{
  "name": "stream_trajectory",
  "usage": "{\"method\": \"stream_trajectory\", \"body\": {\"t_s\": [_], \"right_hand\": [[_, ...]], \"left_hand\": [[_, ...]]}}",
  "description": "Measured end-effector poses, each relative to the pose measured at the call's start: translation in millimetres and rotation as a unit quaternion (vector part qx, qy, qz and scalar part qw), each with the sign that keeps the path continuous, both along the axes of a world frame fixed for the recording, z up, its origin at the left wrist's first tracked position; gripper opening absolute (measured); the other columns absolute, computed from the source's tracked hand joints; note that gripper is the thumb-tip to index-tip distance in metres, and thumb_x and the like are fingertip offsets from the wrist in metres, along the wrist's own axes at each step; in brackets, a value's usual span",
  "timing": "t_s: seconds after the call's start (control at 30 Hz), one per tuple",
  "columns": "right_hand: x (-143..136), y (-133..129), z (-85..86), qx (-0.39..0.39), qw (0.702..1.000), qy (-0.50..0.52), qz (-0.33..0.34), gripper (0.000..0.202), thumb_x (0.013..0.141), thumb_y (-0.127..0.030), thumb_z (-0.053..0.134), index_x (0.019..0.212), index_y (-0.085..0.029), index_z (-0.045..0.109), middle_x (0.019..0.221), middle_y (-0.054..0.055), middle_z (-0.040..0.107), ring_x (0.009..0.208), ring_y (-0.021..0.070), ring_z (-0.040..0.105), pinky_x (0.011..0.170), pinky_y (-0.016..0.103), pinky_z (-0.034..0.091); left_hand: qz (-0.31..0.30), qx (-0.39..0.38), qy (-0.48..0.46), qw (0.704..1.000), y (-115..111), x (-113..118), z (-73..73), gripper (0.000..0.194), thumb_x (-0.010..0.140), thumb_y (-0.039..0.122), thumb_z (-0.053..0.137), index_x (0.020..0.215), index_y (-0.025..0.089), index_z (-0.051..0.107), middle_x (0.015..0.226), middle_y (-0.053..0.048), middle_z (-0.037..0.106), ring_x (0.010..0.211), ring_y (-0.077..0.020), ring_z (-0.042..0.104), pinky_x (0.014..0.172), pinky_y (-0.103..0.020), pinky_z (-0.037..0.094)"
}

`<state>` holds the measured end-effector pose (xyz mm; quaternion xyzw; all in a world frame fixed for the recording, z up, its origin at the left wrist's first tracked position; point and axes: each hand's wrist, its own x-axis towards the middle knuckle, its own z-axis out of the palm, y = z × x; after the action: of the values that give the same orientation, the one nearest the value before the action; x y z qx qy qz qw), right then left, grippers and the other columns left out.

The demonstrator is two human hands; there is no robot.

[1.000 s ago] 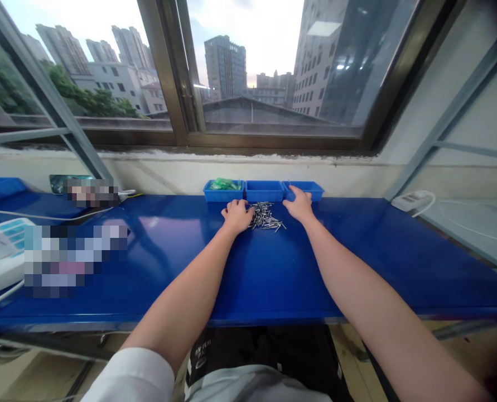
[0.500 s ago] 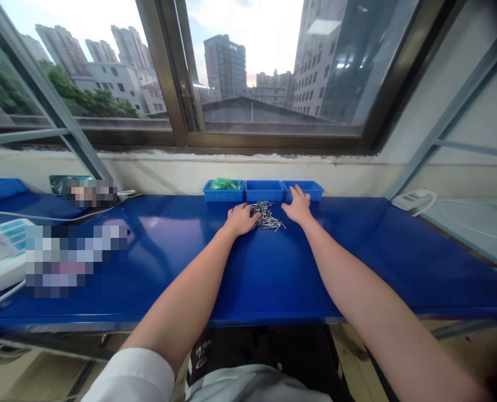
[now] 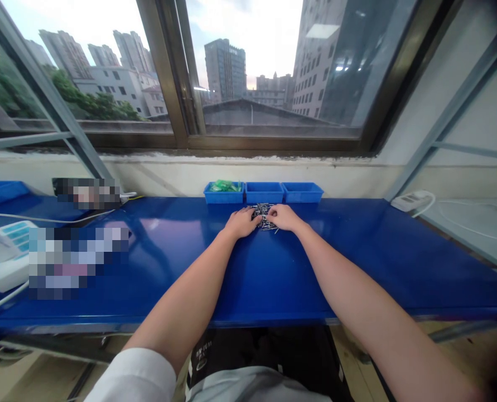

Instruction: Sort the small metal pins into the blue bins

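A pile of short, thin silvery metal pins (image 3: 266,224) lies on the blue tabletop between my hands; their exact kind is too small to tell. My left hand (image 3: 242,222) rests at the pile's left side, fingers stretched forward and thumb against the pins. From the right, my right hand (image 3: 285,217) reaches into the pile with thumb and fingers bent together in a pinch. Whatever sits between those fingertips is hidden. Just behind the pile stand three blue bins: the left bin (image 3: 223,197) holds green plastic packets (image 3: 226,185), while the middle bin (image 3: 264,194) and right bin (image 3: 302,194) show bare insides.
At the left of the blue table (image 3: 269,279) sits a white device with blue-striped keys (image 3: 14,240), beside blurred items. Another blue tray (image 3: 1,191) lies farther left. A white power strip (image 3: 411,199) is at the right, near a metal frame. A window rises behind.
My right hand has moved left and toward me, from in front of the right bin to the pile, and its fingers have closed. My left hand stays almost in place.
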<state>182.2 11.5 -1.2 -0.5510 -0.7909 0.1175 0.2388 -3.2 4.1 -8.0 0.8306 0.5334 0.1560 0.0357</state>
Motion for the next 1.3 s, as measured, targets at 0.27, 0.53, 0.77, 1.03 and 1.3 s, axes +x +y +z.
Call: {"method": "stream_trajectory", "body": {"t_s": [0.27, 0.53, 0.77, 1.03, 1.3], "right_hand": [[-5.0, -0.4, -1.5, 0.006, 0.999, -0.014, -0.033, 0.021, 0.08, -0.035, 0.055, 0.072, -0.021, 0.068, 0.081, 0.005, 0.069, 0.074, 0.0174, 0.06, 0.064, 0.025, 0.039], [-4.9, 4.1, -4.6, 0.002, 0.997, -0.058, -0.041, 0.024, 0.084, -0.03, 0.047, 0.073, -0.019, 0.066, 0.085, 0.007, 0.068, 0.081, 0.0186, 0.06, 0.069, 0.025, 0.038], [0.0, 4.2, -1.1, 0.067, 0.996, -0.016, -0.055, 0.024, 0.088, -0.027, 0.043, 0.077, -0.016, 0.06, 0.088, 0.009, 0.065, 0.082, 0.0169, 0.057, 0.072, 0.024, 0.037], [-7.2, -5.4, 7.0, 0.079, 0.994, 0.07, 0.008, 0.033, 0.09, -0.032, 0.039, 0.063, -0.017, 0.051, 0.067, 0.003, 0.059, 0.063, 0.0128, 0.049, 0.06, 0.025, 0.031], [-7.5, -3.2, 3.2, 0.047, 0.975, 0.214, 0.044, 0.016, 0.079, -0.029, 0.051, 0.073, -0.016, 0.059, 0.072, 0.002, 0.062, 0.067, 0.0141, 0.053, 0.067, 0.027, 0.04]], "left_hand": [[-0.011, 0.008, -0.004, 1.0, -1.4, -0.2, 1.6, 0.052, 0.09, 0.054, 0.033, 0.125, 0.022, 0.053, 0.134, -0.008, 0.052, 0.124, -0.0241, 0.047, 0.1, -0.034, 0.037], [-0.014, 0.018, -0.002, 1.0, -0.3, -2.1, -0.4, 0.056, 0.088, 0.061, 0.032, 0.123, 0.023, 0.056, 0.128, -0.006, 0.057, 0.116, -0.0242, 0.054, 0.093, -0.032, 0.042], [-0.025, 0.059, -0.098, 0.993, -1.8, -1.2, 2.8, 0.045, 0.091, 0.049, 0.039, 0.118, 0.019, 0.059, 0.12, -0.008, 0.063, 0.109, -0.021, 0.058, 0.093, -0.028, 0.043], [-0.104, 0.078, -0.135, 0.982, -7.4, 2.5, 10.8, 0.032, 0.093, 0.035, 0.04, 0.094, 0.019, 0.068, 0.098, -0.005, 0.07, 0.09, -0.0176, 0.063, 0.081, -0.026, 0.045], [-0.078, 0.081, -0.164, 0.98, -7.2, 2.4, 12.0, 0.028, 0.091, 0.029, 0.044, 0.085, 0.018, 0.069, 0.086, -0.003, 0.071, 0.079, -0.0159, 0.063, 0.072, -0.024, 0.043]]}}
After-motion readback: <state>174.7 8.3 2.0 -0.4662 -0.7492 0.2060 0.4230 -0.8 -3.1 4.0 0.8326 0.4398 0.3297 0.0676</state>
